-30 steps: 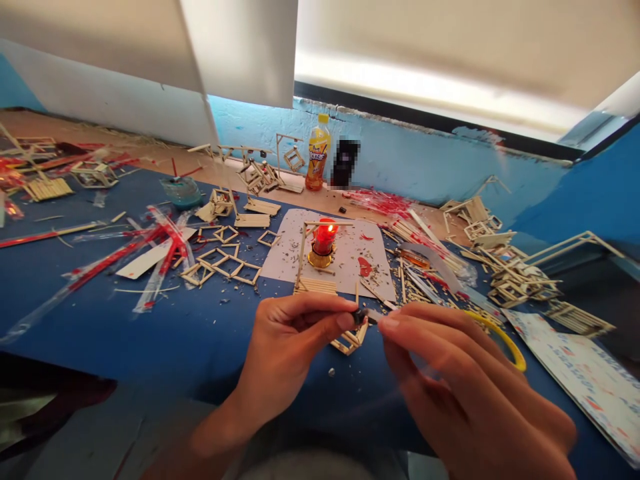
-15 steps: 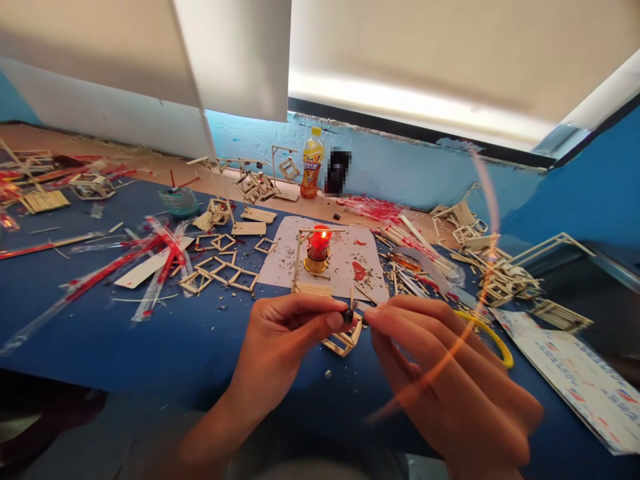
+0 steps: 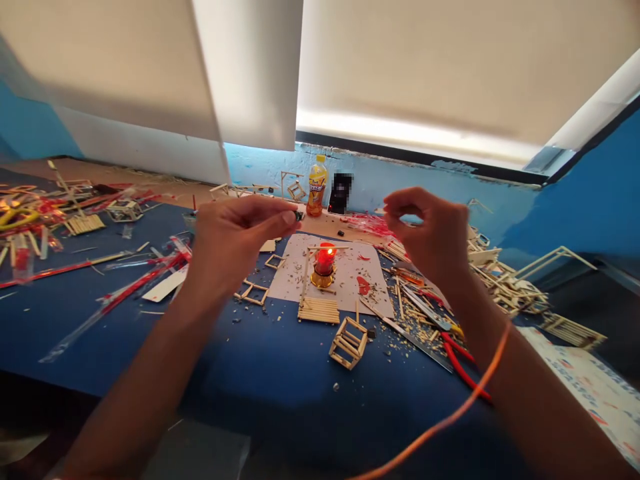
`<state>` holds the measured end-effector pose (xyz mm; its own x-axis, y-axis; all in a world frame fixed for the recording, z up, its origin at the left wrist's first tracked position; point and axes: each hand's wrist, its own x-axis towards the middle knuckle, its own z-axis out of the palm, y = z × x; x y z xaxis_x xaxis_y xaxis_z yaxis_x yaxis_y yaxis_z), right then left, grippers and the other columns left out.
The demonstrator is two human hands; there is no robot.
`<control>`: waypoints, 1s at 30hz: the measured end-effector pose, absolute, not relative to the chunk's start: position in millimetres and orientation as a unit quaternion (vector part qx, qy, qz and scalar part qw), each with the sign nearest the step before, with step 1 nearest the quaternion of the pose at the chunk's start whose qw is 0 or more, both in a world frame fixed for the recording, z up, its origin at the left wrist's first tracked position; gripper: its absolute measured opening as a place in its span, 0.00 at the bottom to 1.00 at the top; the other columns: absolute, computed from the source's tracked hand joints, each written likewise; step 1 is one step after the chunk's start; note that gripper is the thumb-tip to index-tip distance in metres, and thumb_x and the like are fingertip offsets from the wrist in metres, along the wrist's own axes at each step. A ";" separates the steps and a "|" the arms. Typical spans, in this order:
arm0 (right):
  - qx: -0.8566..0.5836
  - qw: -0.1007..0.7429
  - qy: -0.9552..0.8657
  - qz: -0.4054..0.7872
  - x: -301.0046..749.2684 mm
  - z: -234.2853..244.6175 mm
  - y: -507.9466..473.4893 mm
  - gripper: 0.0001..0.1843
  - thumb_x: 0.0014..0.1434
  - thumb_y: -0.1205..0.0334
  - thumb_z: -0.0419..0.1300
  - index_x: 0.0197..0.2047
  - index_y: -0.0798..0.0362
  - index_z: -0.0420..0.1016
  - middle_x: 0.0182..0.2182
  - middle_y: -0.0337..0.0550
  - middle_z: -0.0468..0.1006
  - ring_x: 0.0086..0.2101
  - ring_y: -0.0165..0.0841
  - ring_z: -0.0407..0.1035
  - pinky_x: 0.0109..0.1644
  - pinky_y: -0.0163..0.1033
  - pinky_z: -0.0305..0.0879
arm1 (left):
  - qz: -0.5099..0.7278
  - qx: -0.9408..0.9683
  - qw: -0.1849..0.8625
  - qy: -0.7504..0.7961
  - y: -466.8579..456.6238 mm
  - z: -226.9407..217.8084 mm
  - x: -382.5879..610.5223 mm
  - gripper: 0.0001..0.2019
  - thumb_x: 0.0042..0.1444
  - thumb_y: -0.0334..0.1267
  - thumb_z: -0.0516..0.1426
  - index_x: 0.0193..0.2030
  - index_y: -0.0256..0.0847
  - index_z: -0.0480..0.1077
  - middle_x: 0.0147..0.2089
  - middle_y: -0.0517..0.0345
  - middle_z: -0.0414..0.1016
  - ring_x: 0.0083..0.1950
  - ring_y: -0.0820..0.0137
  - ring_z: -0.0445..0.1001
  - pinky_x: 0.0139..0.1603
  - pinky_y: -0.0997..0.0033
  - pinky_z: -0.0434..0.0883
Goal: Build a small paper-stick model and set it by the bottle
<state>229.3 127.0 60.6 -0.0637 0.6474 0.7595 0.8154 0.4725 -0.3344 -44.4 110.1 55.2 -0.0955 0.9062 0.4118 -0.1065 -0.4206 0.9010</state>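
My left hand (image 3: 245,230) is raised over the table, thumb and forefinger closed on a small dark piece (image 3: 299,215). My right hand (image 3: 430,230) is up at about the same height, well apart from it, fingers curled into a pinch; what they hold, if anything, is too small to tell. Between and beyond the hands burns a red candle (image 3: 326,257) in a gold holder, with a thin stick frame around it joined to a slatted stick panel (image 3: 319,311). Closer to me lies a small stick box frame (image 3: 349,343) with a dark bit at its corner.
Red-handled pliers (image 3: 463,363) and a long blade (image 3: 420,345) lie right of the box frame. Stick scraps and frames are heaped at right (image 3: 505,283). A drink bottle (image 3: 317,189) stands by the wall. Red plastic wrappers (image 3: 135,283) lie left. An orange cord (image 3: 450,423) crosses the foreground.
Both hands have risen and moved apart, the left up and left, the right up and right. The dark piece went with my left hand. The box frame, blade and pliers are now uncovered.
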 end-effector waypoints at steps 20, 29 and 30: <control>-0.515 0.420 -0.734 0.137 254.3 -17.4 160.7 0.12 0.68 0.57 0.63 0.53 0.52 0.75 0.40 0.43 0.81 0.40 0.36 0.77 0.48 0.49 0.76 | 0.631 0.186 0.708 0.257 53.2 1.6 35.3 0.02 0.59 0.29 0.67 0.39 0.36 0.82 0.37 0.54 0.86 0.39 0.70 0.86 0.46 0.75 0.83; -0.399 0.528 -0.686 0.304 202.0 8.3 129.1 0.13 0.62 0.62 0.65 0.50 0.48 0.77 0.42 0.42 0.84 0.42 0.35 0.80 0.49 0.47 0.77 | 0.600 0.184 0.722 0.290 67.6 2.6 47.1 0.03 0.63 0.25 0.63 0.42 0.30 0.79 0.40 0.51 0.84 0.41 0.72 0.85 0.47 0.80 0.80; -0.395 0.533 -0.677 0.317 201.0 7.6 128.7 0.13 0.61 0.63 0.66 0.50 0.48 0.77 0.40 0.42 0.84 0.41 0.35 0.80 0.49 0.47 0.77 | 0.603 0.182 0.719 0.293 68.4 1.8 48.9 0.04 0.64 0.24 0.62 0.43 0.30 0.79 0.41 0.51 0.84 0.42 0.72 0.84 0.48 0.79 0.80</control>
